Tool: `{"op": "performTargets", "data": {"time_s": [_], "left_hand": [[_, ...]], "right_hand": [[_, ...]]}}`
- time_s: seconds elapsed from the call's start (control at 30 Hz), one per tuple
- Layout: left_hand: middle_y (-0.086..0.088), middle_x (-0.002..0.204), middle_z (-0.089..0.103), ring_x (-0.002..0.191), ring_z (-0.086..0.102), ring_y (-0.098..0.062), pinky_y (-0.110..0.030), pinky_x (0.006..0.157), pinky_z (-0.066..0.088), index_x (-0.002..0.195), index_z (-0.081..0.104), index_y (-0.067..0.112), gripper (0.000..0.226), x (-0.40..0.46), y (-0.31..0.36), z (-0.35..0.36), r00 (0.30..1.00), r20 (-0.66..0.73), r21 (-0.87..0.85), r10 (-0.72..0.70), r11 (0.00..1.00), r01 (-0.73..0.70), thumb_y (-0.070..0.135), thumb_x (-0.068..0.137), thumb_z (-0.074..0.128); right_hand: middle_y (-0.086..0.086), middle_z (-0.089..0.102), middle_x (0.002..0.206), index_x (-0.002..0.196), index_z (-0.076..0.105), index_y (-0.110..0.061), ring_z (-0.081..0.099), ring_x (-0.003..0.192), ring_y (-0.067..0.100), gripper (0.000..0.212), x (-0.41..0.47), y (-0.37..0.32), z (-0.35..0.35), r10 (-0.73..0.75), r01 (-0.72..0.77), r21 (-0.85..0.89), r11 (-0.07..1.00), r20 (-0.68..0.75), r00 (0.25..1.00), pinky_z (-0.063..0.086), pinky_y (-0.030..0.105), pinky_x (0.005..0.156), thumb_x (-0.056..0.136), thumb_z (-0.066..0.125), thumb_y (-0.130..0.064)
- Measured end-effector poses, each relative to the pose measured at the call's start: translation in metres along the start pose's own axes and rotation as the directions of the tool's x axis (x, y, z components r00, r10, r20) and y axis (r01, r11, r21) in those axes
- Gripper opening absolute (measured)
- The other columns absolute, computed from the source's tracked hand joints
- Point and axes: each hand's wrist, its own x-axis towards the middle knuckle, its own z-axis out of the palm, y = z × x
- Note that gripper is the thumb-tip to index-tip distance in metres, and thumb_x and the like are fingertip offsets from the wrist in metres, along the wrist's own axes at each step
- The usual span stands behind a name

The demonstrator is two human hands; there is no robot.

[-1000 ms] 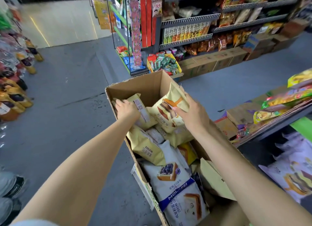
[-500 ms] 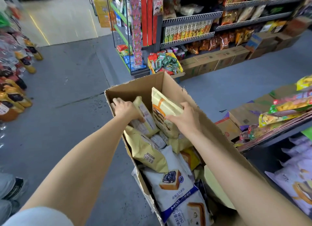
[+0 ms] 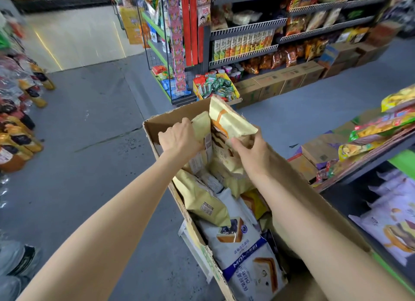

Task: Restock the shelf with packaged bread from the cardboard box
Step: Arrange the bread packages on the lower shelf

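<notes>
We are at the picking step: our right hand [image 3: 251,152] has its fingers closed on a cream bread packet [image 3: 229,120], tilted and lifted partly above the far end of the cardboard box [image 3: 170,118], while our left hand [image 3: 179,138] grips a second cream packet [image 3: 201,126] just beside it, lower in the box. More bread bags lie in the box nearer us. Next, we judge, both packets must clear the rim and swing to the shelf [image 3: 368,163] on our right.
</notes>
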Motion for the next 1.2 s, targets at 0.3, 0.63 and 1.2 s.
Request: {"op": "performTargets", "data": {"time_s": [0.3,0.63,1.2], "left_hand": [[0.000,0.110,0.059,0.105,0.054,-0.026,-0.040,0.087,0.031,0.114,0.045,0.018,0.056,-0.065,0.062,-0.043,0.901,-0.355,-0.145,0.248,0.938,-0.316,0.056,0.077,0.063],[-0.001,0.101,0.065,0.093,0.043,-0.021,-0.035,0.076,0.028,0.104,0.050,0.021,0.046,-0.194,0.158,-0.007,0.436,-0.757,0.116,0.486,0.757,-0.643,0.026,0.065,0.074],[-0.007,0.113,0.056,0.108,0.051,-0.026,-0.046,0.093,0.043,0.113,0.061,0.014,0.038,-0.386,0.248,0.043,0.745,-0.214,-0.559,0.632,0.546,-0.624,0.031,0.081,0.071]], "right_hand": [[0.003,0.065,0.107,0.107,0.055,-0.021,0.062,0.100,0.021,0.030,-0.028,0.002,-0.089,0.247,-0.171,0.356,0.919,-0.183,0.952,0.048,0.037,0.092,0.094,0.044,-0.045],[0.004,0.055,0.099,0.117,0.050,-0.010,0.054,0.090,0.021,0.038,-0.110,0.064,-0.238,0.527,-0.329,0.525,0.785,-0.287,0.800,0.045,0.032,0.079,0.099,0.039,-0.042],[0.011,0.062,0.119,0.115,0.053,-0.011,0.061,0.102,0.028,0.026,-0.263,0.153,-0.351,0.564,-0.311,0.690,0.653,-0.169,0.809,0.051,0.040,0.085,0.102,0.037,-0.027]]}}
